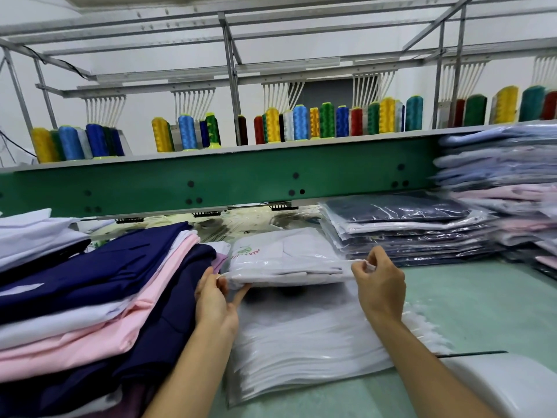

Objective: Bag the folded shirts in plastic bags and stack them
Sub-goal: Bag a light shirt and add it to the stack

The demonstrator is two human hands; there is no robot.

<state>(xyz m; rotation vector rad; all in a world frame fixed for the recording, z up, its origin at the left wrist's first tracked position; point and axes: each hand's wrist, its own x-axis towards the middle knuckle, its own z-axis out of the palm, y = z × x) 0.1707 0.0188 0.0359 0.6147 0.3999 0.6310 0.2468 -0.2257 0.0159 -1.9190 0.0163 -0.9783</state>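
A folded white shirt in a clear plastic bag (283, 260) is held just above the table at the centre. My left hand (214, 300) pinches the bag's near left corner. My right hand (378, 285) pinches its near right corner. Under it lies a pile of empty plastic bags (307, 345). A stack of unbagged folded shirts (99, 294), navy, pink and white, fills the left. A low stack of bagged shirts (404, 227) with a dark one on top lies behind to the right.
A taller, blurred pile of bagged shirts (506, 188) stands at far right. A green machine beam (226, 179) runs across behind, with several thread cones (271, 125) on its shelf. The pale green table (470, 312) shows at right; a white object (494, 384) sits at bottom right.
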